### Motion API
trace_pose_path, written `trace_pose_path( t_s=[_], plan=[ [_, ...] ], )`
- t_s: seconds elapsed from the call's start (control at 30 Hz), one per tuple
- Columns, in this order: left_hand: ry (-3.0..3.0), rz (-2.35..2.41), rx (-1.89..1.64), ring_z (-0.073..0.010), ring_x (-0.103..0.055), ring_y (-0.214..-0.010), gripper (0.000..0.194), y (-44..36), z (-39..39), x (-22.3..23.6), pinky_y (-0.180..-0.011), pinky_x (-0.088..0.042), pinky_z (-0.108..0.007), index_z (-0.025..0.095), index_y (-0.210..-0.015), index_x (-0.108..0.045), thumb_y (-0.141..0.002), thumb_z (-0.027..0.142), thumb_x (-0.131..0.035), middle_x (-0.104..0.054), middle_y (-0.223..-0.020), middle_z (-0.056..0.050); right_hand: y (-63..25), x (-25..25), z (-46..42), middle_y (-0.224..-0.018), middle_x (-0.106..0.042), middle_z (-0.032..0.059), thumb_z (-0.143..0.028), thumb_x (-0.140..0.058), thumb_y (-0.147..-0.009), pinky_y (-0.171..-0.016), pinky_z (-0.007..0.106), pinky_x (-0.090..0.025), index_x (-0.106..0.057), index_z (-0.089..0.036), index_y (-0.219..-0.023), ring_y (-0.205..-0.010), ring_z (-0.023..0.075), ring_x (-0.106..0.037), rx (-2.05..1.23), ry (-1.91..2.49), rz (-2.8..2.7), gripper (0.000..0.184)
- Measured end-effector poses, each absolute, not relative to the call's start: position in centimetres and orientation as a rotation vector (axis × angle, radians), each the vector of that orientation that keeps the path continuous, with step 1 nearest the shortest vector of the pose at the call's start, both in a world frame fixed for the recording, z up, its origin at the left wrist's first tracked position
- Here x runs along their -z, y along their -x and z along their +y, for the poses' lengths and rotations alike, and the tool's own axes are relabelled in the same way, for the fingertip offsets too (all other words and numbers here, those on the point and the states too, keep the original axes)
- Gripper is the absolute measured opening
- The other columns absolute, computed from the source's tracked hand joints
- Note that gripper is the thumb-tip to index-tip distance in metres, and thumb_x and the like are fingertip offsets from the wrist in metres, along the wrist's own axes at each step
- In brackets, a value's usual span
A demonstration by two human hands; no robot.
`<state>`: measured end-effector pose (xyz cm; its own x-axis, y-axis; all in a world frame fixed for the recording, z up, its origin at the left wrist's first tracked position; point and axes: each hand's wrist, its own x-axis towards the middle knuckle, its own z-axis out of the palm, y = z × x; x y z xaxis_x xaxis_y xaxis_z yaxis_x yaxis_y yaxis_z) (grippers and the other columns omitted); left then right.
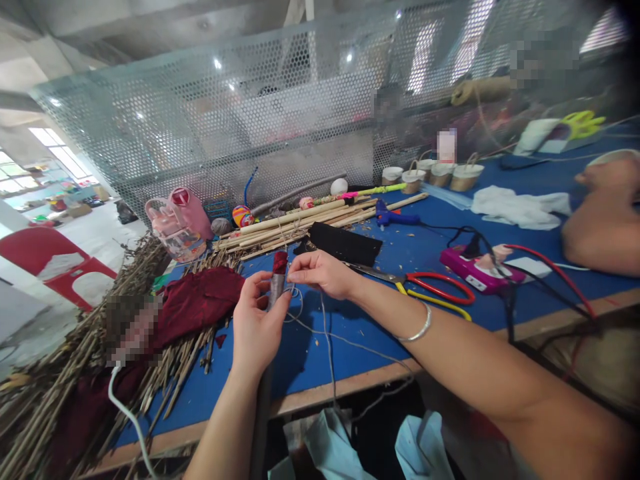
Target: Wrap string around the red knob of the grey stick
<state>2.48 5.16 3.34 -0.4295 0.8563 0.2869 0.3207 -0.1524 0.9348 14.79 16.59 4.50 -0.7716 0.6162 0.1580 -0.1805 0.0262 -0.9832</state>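
Left Hand Has the Rod, Right Hand Crowds Its Red Tip

And here's the rod, grey, front and centre above the near edge of the tabletop, its upper end capped with a red wrap. The left hand has it, grip closed round the shaft just below that wrap. In comes the right hand from the other side, bracelet on the forearm, fingertips drawn in right beside the wrap! Is the string caught in that grip? Cannot tell from here, but it loops just beneath those fingers and trails over the near edge.

Out to the left, dark red cloth sprawls across a heap of twigs. Just beyond the hands, black cloth, with scissors near the right forearm. Further back, pale sticks lie in a bundle, a pink bag at their left, a blue glue gun at their right. Over on the right, a purple power strip with cables running off, cups behind, white cloth, and another person's arm at the edge. Mesh walls off the back.
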Motion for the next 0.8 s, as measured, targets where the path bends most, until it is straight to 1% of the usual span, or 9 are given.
trace_pose_path(
  t_s=[0.1, 0.17, 0.23, 0.37, 0.43, 0.53, 0.6, 0.7, 0.8],
  plan=[
    [-1.246, 1.620, -1.633, -0.0082, -0.052, -0.053, 0.040, -2.5, 5.2, -3.6, -0.042, -0.042, -0.018, 0.020, -0.103, -0.053, -0.070, 0.032, -0.071, -0.057, -0.077, 0.003, -14.5, -4.0, 16.6, -0.042, -0.040, -0.0102, -0.034, -0.074, -0.062, -0.034, 0.020, -0.012, -0.054, -0.014, -0.065, -0.033, 0.0022, -0.025, -1.952, 0.497, -1.667, 0.028],
    [-1.178, 1.569, -1.657, -0.0084, -0.052, -0.051, 0.041, -2.4, 5.2, -3.7, -0.040, -0.043, -0.019, 0.018, -0.099, -0.054, -0.066, 0.032, -0.074, -0.055, -0.071, 0.004, -14.4, -3.9, 16.6, -0.040, -0.038, -0.0110, -0.035, -0.074, -0.062, -0.032, 0.019, -0.010, -0.052, -0.015, -0.065, -0.031, 0.0019, -0.022, -2.030, 0.503, -1.631, 0.031],
    [-1.109, 1.487, -1.639, -0.0087, -0.054, -0.050, 0.042, -2.2, 5.1, -3.9, -0.040, -0.045, -0.019, 0.016, -0.096, -0.054, -0.063, 0.032, -0.077, -0.057, -0.069, 0.004, -14.3, -3.9, 16.6, -0.043, -0.041, -0.0104, -0.037, -0.075, -0.062, -0.030, 0.019, -0.009, -0.051, -0.015, -0.067, -0.031, 0.0014, -0.022, -2.068, 0.482, -1.611, 0.033],
    [-0.957, 1.252, -1.516, -0.0092, -0.058, -0.049, 0.044, -1.6, 5.0, -3.9, -0.044, -0.049, -0.021, 0.016, -0.097, -0.053, -0.065, 0.032, -0.077, -0.068, -0.077, -0.002, -14.3, -3.9, 16.5, -0.052, -0.052, -0.0086, -0.037, -0.076, -0.065, -0.029, 0.018, -0.012, -0.056, -0.014, -0.087, -0.032, 0.0013, -0.025, -2.061, 0.375, -1.620, 0.037],
    [-0.868, 1.175, -1.467, -0.0090, -0.059, -0.049, 0.042, -1.5, 4.9, -3.9, -0.046, -0.050, -0.020, 0.015, -0.096, -0.054, -0.065, 0.032, -0.076, -0.070, -0.080, -0.004, -14.3, -3.8, 16.5, -0.056, -0.054, -0.0076, -0.036, -0.075, -0.067, -0.030, 0.017, -0.015, -0.057, -0.014, -0.093, -0.034, 0.0015, -0.028, -2.069, 0.299, -1.633, 0.038],
    [-0.787, 1.134, -1.429, -0.0077, -0.058, -0.048, 0.040, -1.9, 4.7, -4.0, -0.043, -0.046, -0.018, 0.014, -0.093, -0.056, -0.066, 0.037, -0.074, -0.070, -0.081, -0.005, -14.2, -3.8, 16.2, -0.062, -0.057, -0.0048, -0.033, -0.076, -0.068, -0.036, 0.016, -0.025, -0.059, -0.011, -0.085, -0.041, 0.0017, -0.037, -2.073, 0.189, -1.611, 0.032],
    [-0.833, 1.218, -1.443, -0.0090, -0.059, -0.051, 0.040, -2.3, 4.3, -4.1, -0.044, -0.047, -0.019, 0.015, -0.096, -0.056, -0.069, 0.041, -0.070, -0.069, -0.083, -0.005, -14.1, -3.8, 15.8, -0.064, -0.057, -0.0039, -0.030, -0.076, -0.067, -0.045, 0.016, -0.034, -0.058, -0.011, -0.080, -0.049, 0.0033, -0.045, -2.043, 0.168, -1.583, 0.028],
    [-1.118, 1.608, -1.484, -0.0139, -0.064, -0.069, 0.041, -2.8, 3.5, -4.1, -0.061, -0.052, -0.025, 0.019, -0.105, -0.056, -0.071, 0.038, -0.071, -0.068, -0.091, -0.004, -13.7, -3.9, 15.1, -0.069, -0.058, -0.0034, -0.027, -0.076, -0.067, -0.058, 0.018, -0.042, -0.057, -0.013, -0.079, -0.062, 0.0064, -0.052, -2.005, 0.205, -1.538, 0.027],
    [-1.298, 1.902, -1.542, -0.0164, -0.065, -0.079, 0.041, -2.8, 2.7, -3.8, -0.073, -0.053, -0.029, 0.020, -0.106, -0.058, -0.070, 0.034, -0.073, -0.068, -0.094, -0.005, -13.3, -3.9, 14.5, -0.072, -0.059, -0.0033, -0.027, -0.075, -0.068, -0.064, 0.021, -0.043, -0.057, -0.014, -0.082, -0.065, 0.0074, -0.054, -1.972, 0.253, -1.538, 0.027]
  ],
)
